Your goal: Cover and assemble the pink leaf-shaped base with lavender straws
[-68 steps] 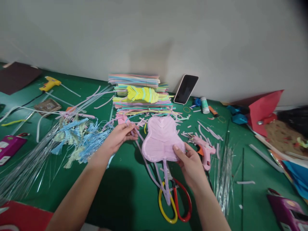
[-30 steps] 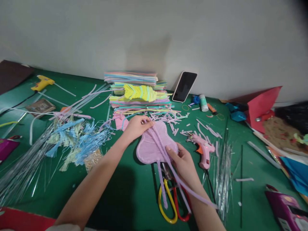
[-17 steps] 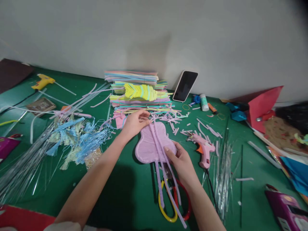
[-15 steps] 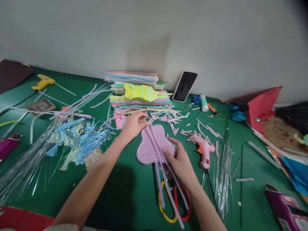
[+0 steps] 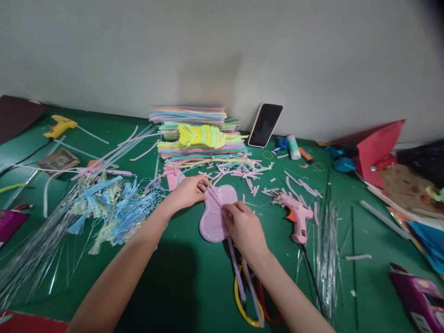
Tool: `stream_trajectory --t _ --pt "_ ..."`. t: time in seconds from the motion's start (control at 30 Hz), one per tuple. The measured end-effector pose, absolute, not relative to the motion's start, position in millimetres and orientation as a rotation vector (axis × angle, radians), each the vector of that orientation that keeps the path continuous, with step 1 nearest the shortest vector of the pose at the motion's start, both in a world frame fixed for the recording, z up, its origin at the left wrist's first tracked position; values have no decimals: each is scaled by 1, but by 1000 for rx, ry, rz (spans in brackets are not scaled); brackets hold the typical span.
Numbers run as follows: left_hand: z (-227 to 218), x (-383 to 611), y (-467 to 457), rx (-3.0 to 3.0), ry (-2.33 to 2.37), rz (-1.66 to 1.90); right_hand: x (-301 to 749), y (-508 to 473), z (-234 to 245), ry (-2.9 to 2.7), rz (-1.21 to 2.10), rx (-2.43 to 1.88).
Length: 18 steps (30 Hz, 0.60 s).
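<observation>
Hands meet at the centre of the frame, over a pink foam shape [image 5: 212, 219] that lies flat on the green table [image 5: 173, 277]. Your left hand [image 5: 187, 193] comes in from the lower left with its fingertips pinched together on the top ends of the lilac strands [image 5: 238, 273], right at the shape's upper edge. Your right hand [image 5: 243, 227] covers the shape's right half, fingers curled in and thumb closed down on the same strands where they cross its middle. Below your wrist they trail toward the bottom of the frame, over the scissors [image 5: 247, 311] with yellow and red handles. Just right of your right hand lies a pink glue gun [image 5: 297, 216], untouched. Behind the shape, toward the wall, sits a stack of coloured sheets [image 5: 194, 138], with cut scraps [image 5: 243, 169] strewn in front and a phone [image 5: 265, 125] propped to its right.
</observation>
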<state>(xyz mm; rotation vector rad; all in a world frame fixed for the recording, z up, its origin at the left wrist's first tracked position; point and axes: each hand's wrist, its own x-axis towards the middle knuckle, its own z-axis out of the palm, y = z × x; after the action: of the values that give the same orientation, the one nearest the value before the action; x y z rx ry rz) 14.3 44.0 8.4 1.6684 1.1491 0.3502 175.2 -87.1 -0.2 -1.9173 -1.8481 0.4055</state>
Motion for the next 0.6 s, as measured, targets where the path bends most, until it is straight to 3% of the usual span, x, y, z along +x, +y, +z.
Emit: stream_trajectory --t 0.37,0.6 --pt "25 28 38 1467 1011 126 184 -99 3 -1456 482 -1839" --pt "19 20 18 1245 1009 296 181 -117 22 -1572 211 -1815"
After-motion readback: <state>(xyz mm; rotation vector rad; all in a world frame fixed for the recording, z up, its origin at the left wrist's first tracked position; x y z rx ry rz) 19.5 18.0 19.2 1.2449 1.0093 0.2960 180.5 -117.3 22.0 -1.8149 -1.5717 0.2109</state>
